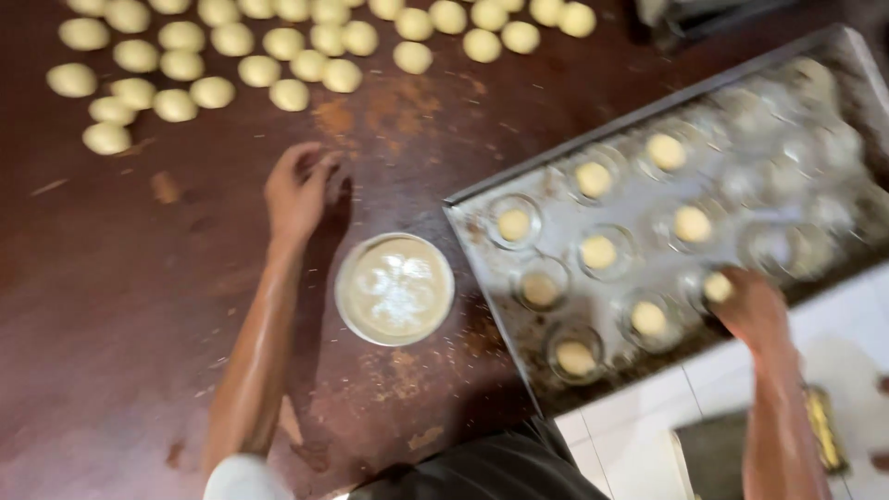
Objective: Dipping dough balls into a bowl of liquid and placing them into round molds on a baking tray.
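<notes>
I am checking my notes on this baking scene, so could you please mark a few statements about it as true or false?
1. The right hand is at a dough ball in a mould on the metal tray. True.
2. The left hand rests inside the round bowl. False: it is on the brown table, above the bowl and apart from it.
3. Every mould on the tray holds dough. False: several at the far right are empty.
4. Many loose dough balls lie on the table beyond the left hand. True.
5. The bowl holds a dark liquid. False: its contents look pale and powdery.
</notes>
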